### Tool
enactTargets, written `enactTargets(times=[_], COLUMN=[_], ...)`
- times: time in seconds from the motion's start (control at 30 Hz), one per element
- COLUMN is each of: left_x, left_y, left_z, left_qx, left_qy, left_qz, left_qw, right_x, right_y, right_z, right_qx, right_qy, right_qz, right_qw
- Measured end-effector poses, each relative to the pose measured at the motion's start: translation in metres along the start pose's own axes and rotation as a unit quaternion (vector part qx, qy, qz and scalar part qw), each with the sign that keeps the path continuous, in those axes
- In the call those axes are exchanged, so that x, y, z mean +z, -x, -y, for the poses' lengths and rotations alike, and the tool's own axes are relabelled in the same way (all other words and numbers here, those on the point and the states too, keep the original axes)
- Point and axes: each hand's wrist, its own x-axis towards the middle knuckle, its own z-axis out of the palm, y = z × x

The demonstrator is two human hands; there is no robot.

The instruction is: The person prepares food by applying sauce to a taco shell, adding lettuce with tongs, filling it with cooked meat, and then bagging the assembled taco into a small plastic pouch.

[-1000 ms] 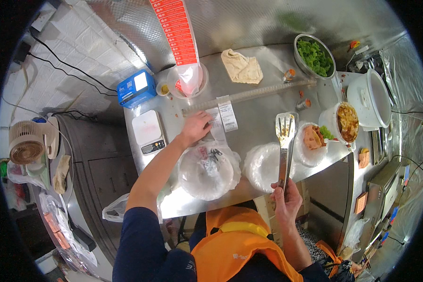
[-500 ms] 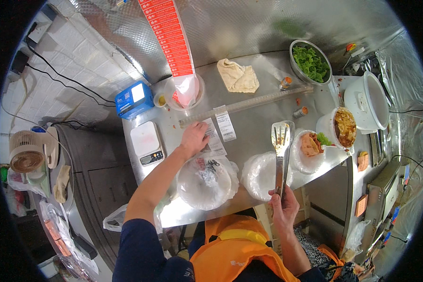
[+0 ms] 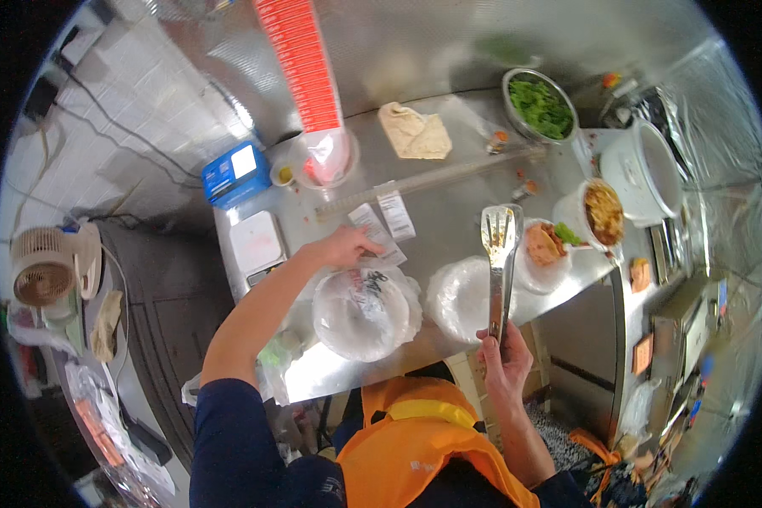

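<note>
My left hand (image 3: 345,246) reaches over the table with its fingers stretched out, the fingertips on the near end of a printed paper slip (image 3: 367,218). A second slip (image 3: 396,214) lies just right of it. In my right hand (image 3: 508,364) is a pair of metal serving tongs (image 3: 500,254), held upright by the handle, with a slotted, food-stained head. Close below my left hand stands a round bowl wrapped in clear plastic (image 3: 364,317). Another plastic-lined bowl (image 3: 457,300) is left of the tongs. Behind them, a lined bowl (image 3: 540,267) holds pinkish food and a green leaf.
A white tub of brown food (image 3: 603,216), a large white pot (image 3: 643,173) and a steel bowl of lettuce (image 3: 540,108) stand at right. A folded cloth (image 3: 415,131) lies at the back. A scale (image 3: 257,243) and a blue box (image 3: 235,173) are at left.
My left hand has slid toward the near end of the slip, uncovering its upper part. The tongs stay upright in my right hand. The whole view has shifted slightly.
</note>
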Motion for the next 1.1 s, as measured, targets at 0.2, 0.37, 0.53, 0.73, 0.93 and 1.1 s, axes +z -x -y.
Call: enactTargets(times=[0.2, 0.37, 0.53, 0.73, 0.93, 1.1], left_x=[-0.046, -0.067, 0.024, 0.104, 0.183, 0.22], left_y=[-0.019, -0.065, -0.138, -0.251, -0.491, -0.68], left_z=[-0.045, -0.207, -0.328, -0.471, -0.598, -0.667], left_qx=[0.059, -0.051, 0.023, 0.029, 0.051, 0.133], left_qy=[0.063, 0.071, 0.176, 0.328, 0.216, -0.084], left_qz=[-0.312, -0.126, -0.096, -0.132, -0.096, -0.129], left_qw=[0.946, 0.988, 0.98, 0.935, 0.97, 0.979], right_x=[-0.066, -0.162, -0.251, -0.419, -0.565, -0.63], right_y=[0.02, 0.013, -0.026, -0.118, -0.141, -0.135], right_z=[0.017, 0.006, 0.021, -0.026, -0.056, -0.077], right_qx=[-0.089, -0.084, -0.121, -0.106, -0.045, -0.031], right_qy=[0.038, 0.009, 0.026, 0.071, 0.017, 0.066], right_qz=[-0.098, -0.221, -0.244, -0.281, -0.377, -0.42], right_qw=[0.99, 0.972, 0.962, 0.951, 0.925, 0.905])
